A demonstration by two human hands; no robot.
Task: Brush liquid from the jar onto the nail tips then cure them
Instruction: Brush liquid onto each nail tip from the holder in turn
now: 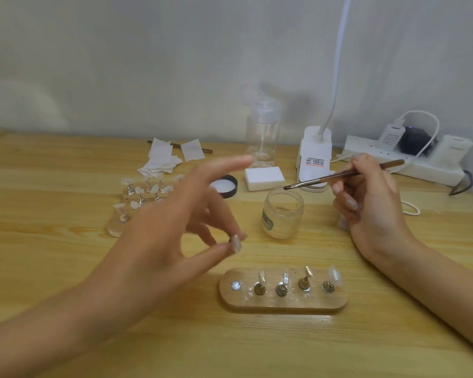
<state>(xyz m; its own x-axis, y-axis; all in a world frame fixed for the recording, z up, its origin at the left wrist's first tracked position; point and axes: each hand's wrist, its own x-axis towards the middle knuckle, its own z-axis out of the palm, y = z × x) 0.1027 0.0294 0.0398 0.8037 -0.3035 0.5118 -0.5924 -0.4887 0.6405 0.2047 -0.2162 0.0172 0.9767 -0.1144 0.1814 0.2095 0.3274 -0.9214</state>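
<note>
jar: the open glass jar [283, 211] sits about mid-surface [52, 214], cap off. Can't really read the liquid level through the glass.
brush: the brush [339, 177] is angled down, bristle end hovering just over the jar mouth on its 12 o'clock side. It doesn't look dipped.
right hand: the right hand [372, 197] is at 3 o'clock from the jar, fingers curled round the brush handle like a pen.
nail tip: one loose nail tip [235, 242] is up in the air at roughly 8 o'clock from the jar, clear of the surface.
left hand: the left hand [170, 236] pinches that tip between thumb and a finger (blurry, can't say which). The index finger is stretched out straight.
wooden holder: the wooden holder [284, 304] is at 6 o'clock from the jar. Four posts carry tips and the leftmost spot is bare, just a shiny disc.
step: I'd say we're at loading the brush, with the held tip up for coating.
next move: probably dip the bristles, wipe off the excess on the rim, then bring tip and brush together. Needs a steady pinch on the tip's edges so the fingers stay off the wet face.
further out: black lid [225, 186] at 10 o'clock, clear stands [142, 195] with more tips at 9, white block [264, 178] at 11, pump bottle [262, 132] at 12, white lamp base [313, 156] at 1 and power strip [404, 159] at 2.
</note>
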